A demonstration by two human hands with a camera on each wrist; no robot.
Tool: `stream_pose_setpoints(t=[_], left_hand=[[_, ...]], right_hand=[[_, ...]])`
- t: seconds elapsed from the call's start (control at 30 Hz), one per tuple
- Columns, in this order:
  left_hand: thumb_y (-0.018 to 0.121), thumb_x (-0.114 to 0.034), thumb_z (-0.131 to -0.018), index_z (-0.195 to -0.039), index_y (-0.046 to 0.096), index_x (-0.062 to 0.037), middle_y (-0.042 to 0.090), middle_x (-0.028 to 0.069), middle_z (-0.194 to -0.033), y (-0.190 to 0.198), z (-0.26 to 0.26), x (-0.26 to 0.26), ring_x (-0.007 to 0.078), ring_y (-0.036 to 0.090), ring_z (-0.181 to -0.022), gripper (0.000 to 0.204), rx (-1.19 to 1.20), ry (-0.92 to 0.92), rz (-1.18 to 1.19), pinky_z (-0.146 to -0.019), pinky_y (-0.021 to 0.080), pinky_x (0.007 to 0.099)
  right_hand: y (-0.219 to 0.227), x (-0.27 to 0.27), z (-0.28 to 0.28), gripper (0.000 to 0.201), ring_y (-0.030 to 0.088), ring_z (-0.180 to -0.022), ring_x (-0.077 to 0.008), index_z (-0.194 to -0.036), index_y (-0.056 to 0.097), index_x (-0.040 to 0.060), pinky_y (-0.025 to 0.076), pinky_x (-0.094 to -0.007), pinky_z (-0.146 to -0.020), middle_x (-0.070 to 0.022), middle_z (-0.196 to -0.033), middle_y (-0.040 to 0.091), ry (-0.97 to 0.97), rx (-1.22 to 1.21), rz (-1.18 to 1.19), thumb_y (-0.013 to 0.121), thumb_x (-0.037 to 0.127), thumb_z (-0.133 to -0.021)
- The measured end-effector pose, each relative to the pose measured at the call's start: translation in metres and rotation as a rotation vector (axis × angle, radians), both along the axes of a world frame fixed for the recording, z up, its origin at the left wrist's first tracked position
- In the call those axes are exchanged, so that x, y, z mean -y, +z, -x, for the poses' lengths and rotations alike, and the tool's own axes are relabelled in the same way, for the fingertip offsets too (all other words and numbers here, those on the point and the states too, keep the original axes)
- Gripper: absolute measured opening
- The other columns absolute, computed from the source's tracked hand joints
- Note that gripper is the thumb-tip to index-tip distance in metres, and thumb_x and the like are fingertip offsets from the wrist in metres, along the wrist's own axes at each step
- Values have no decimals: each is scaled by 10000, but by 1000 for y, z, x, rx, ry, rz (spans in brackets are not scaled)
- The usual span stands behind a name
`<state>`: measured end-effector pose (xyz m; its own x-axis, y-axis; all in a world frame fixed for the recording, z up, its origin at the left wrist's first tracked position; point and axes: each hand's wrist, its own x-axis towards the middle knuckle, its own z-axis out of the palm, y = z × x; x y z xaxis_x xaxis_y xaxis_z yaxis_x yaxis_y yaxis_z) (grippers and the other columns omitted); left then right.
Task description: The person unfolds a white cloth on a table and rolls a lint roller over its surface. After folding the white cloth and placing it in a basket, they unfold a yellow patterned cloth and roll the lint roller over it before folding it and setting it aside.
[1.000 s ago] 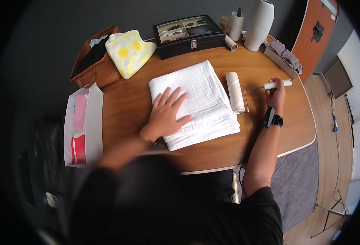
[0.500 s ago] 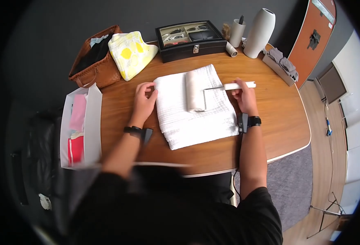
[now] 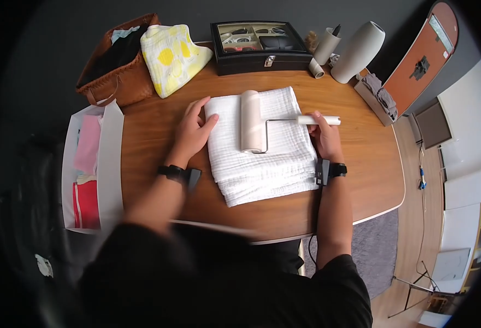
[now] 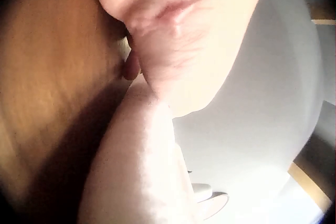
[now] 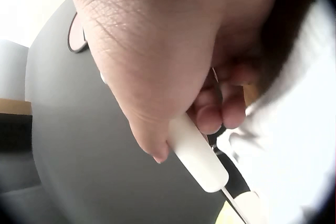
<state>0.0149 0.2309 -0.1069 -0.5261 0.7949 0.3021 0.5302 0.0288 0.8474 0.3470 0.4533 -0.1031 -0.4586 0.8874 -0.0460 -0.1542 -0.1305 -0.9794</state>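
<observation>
lint roller [image 3: 252,106], one: handle [image 3: 305,119] gripped by right hand [image 3: 326,139]; barrel [image 3: 252,131] set over white cloth [image 3: 276,169], leftward of that hand, axis fore-and-aft; left hand [image 3: 193,134] left unclenched at cloth's left edge.

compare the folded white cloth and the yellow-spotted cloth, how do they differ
The white cloth is plain; the spotted cloth has yellow patches. The white cloth lies folded flat, while the spotted cloth drapes by the basket. The roller is over the white cloth, away from the spotted cloth. Both have a white ground.
</observation>
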Motion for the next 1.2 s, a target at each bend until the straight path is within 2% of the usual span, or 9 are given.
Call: stream_pose_setpoints(t=[0.03, 0.27, 0.37, 0.47, 0.6, 0.7, 0.97, 1.1, 1.2], left_hand=[[776, -301, -987, -1409, 641, -54, 657, 89, -1291, 0, 0, 1, 167, 597, -755, 507, -3, 7, 0, -734, 529, 316], [763, -329, -1006, -1220, 701, -28, 662, 91, -1128, -11, 6, -1, 195, 613, -808, 375, -29, 74, 0, -759, 535, 343], [753, -327, -1019, -1136, 703, -19, 651, 100, -1079, -9, 5, -1, 206, 614, -829, 333, -24, 90, -7, -773, 530, 350], [745, -322, -1029, -1091, 695, -16, 644, 107, -1037, -11, 6, -3, 217, 614, -843, 316, -21, 77, -21, -785, 521, 354], [742, -327, -1031, -1059, 690, -4, 652, 109, -1010, -11, 7, -2, 237, 619, -868, 328, 9, 66, 7, -807, 514, 358], [742, -332, -1029, -1030, 690, 5, 665, 113, -1019, -7, 8, 0, 249, 631, -895, 341, 7, 32, 26, -825, 514, 356], [750, -253, -1011, -1028, 686, 16, 653, 98, -1038, -4, 6, 3, 228, 620, -920, 277, -71, -4, 63, -832, 505, 341], [785, -247, -967, -997, 695, -4, 680, 129, -1005, -6, 5, 4, 302, 666, -894, 261, -98, -4, 34, -806, 537, 396], [785, -238, -967, -996, 692, -10, 677, 130, -980, -5, 6, 5, 296, 666, -888, 248, -100, -1, 64, -802, 538, 394]], right_hand=[[0, 1, 4, 290, 560, -697, -81, -1052, 746, -12, 432, -264, -615, -23, -819, 668, 56, -54, 45, 714, 276, -1064], [-24, -63, -54, 257, 479, -628, -55, -1033, 705, 9, 409, -237, -590, 13, -786, 595, -333, -350, 91, 725, 263, -1059], [-21, -65, -73, 227, 516, -641, -67, -1006, 692, 48, 452, -250, -633, 21, -749, 596, -281, -459, 89, 712, 267, -1064], [-7, -44, -53, 273, 473, -622, -57, -979, 711, 27, 387, -231, -588, 32, -735, 568, -379, -241, 39, 731, 289, -1055], [-5, -17, -22, 284, 490, -656, -64, -1062, 780, -2, 357, -248, -576, 29, -749, 585, -52, 24, -117, 748, 279, -1042], [1, -4, -2, 278, 474, -632, -67, -1077, 787, -15, 345, -255, -566, 33, -740, 578, -1, -13, -25, 750, 257, -1038], [-24, -61, -59, 254, 482, -620, -62, -1040, 718, -6, 380, -234, -581, 42, -701, 534, -321, -373, 88, 745, 246, -1040], [-6, -43, -52, 238, 496, -649, -55, -1015, 718, 15, 393, -236, -610, 36, -745, 582, -338, -217, 62, 748, 250, -1039], [-8, -25, -32, 245, 500, -667, -65, -1031, 748, 8, 389, -239, -621, 32, -793, 605, -118, -43, -47, 754, 253, -1032]])
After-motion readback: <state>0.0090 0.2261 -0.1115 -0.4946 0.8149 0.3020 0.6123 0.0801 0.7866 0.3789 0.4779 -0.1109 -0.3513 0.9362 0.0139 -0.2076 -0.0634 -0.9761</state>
